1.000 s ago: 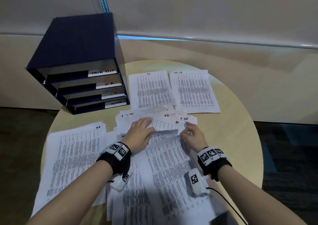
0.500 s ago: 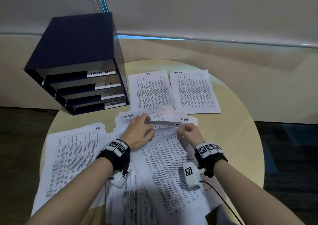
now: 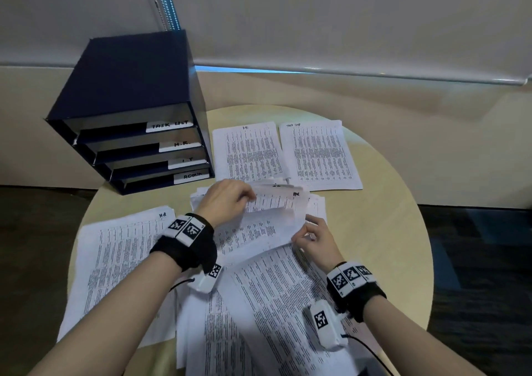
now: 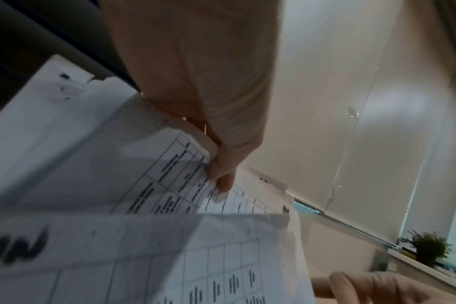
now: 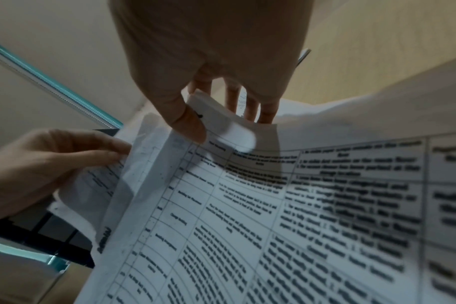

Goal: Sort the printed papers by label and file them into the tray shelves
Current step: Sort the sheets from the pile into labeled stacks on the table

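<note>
A round pale table is standing under a drawn blind, the tray shelves sitting at its far left. The left hand is pinching the lifted top edge of the printed papers, and the right hand is pinching their near right corner; the shelves lie forward-left, nearer the left hand.

From the left wrist, the thumb is pressing onto the sheets.

From the right wrist, thumb and fingers are clamping a corner.

1. Bare forearms, no sleeves
2. Black wristbands topped with white blocks printed with black square codes
3. White coded camera box below each wristband, trailing a thin black cable
</note>
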